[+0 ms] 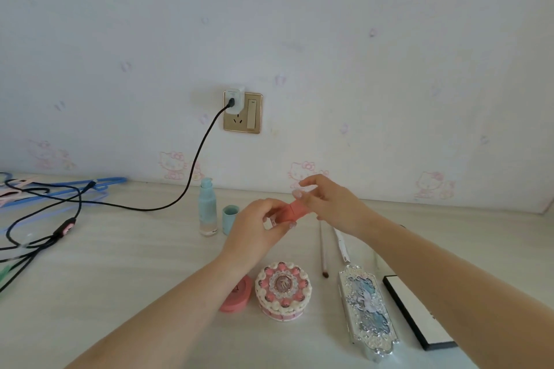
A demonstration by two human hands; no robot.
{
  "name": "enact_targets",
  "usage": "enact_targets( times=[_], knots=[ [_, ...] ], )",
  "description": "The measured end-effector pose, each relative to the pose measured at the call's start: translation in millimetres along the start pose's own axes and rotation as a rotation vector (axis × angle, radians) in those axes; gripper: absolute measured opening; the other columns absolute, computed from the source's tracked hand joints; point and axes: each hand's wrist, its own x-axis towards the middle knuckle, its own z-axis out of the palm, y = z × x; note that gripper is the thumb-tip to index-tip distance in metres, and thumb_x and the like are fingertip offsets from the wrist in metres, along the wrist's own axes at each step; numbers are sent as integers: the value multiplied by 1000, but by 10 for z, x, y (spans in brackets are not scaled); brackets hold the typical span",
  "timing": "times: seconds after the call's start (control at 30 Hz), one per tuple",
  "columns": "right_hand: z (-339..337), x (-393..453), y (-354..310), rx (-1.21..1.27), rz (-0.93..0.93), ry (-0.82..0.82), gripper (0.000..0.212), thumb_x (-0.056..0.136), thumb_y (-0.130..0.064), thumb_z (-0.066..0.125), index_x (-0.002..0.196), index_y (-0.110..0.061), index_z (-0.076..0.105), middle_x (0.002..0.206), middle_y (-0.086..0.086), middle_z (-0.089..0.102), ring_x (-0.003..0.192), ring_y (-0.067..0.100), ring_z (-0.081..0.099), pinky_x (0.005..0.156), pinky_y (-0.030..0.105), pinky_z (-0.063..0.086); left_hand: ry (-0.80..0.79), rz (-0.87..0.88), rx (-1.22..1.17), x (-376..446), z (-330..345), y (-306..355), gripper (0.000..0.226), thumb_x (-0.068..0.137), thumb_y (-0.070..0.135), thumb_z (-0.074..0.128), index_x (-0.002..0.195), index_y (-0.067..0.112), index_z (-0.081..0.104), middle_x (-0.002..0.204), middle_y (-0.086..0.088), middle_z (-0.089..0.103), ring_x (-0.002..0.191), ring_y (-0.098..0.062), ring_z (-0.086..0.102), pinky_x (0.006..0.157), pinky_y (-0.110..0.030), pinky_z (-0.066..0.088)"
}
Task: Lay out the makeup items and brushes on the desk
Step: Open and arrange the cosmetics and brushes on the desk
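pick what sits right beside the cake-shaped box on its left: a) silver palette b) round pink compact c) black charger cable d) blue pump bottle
b, the round pink compact lies against the left side of the cake-shaped box, partly under the left forearm.

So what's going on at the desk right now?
A person holds a small coral-pink box above the desk with both hands: the left hand grips its lower end, the right hand its upper end. Already laid out are a blue bottle and its cap, a pink compact, a cake-shaped case, a brush and a silver palette.
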Motion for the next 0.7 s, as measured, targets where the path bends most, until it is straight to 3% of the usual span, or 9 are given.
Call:
enact_targets(
  times=[0.1, 0.17, 0.27, 0.43, 0.57, 0.63, 0.7],
  knots=[
    [-26, -135, -188, -152, 63, -48, 52, 91, -60, 36, 94, -16, 63, 69, -1, 72, 56, 6, 66, 67, 24, 49, 32, 57, 26, -78, -42, 80, 20, 78, 23, 74, 96, 27, 67, 92, 12, 64, 92, 6, 53, 79, -2, 35],
    [-31, -206, -270, -227, 58, -73, 49, 94, -54, 35, 85, -14, 62, 61, -3, 68, 47, 5, 58, 60, 21, 44, 33, 76, 30, -119, -83, 107, 21, 77, 24, 75, 96, 28, 67, 93, 11, 65, 93, 4, 53, 79, -3, 36],
    [-50, -297, -324, -277, -31, -72, 37, 95, -47, 40, 77, -18, 54, 62, -8, 63, 53, 5, 55, 60, 20, 41, 44, 100, 61, -172, -144, 151, 24, 74, 26, 77, 97, 30, 68, 91, 13, 64, 92, 6, 53, 78, -1, 34],
    [-52, -374, -323, -290, -162, -85, 5, 92, -25, 56, 94, -26, 51, 87, -13, 61, 79, 0, 56, 71, 15, 43, 51, 107, 70, -248, -256, 209, 25, 76, 25, 76, 100, 25, 70, 84, 21, 61, 84, 9, 54, 76, -2, 34],
    [-20, -414, -385, -282, -218, -106, 37, 81, -19, 70, 111, -28, 49, 109, -11, 55, 99, 6, 53, 93, 26, 43, 76, 117, 78, -310, -308, 221, 24, 76, 22, 75, 100, 23, 70, 81, 17, 59, 83, 10, 52, 74, -3, 34],
    [2, -428, -449, -229, -120, -124, 54, 78, -33, 73, 121, -27, 43, 111, -13, 55, 103, 7, 54, 89, 23, 42, 84, 132, 94, -321, -309, 241, 24, 76, 21, 75, 100, 23, 70, 81, 15, 59, 83, 9, 51, 75, -3, 34],
    [10, -442, -530, -122, 4, -116, 44, 83, -49, 62, 115, -23, 46, 92, -13, 66, 83, 7, 65, 75, 23, 46, 88, 142, 89, -334, -315, 281, 24, 76, 22, 76, 99, 23, 70, 82, 15, 59, 83, 7, 53, 75, -4, 35]
  ],
)
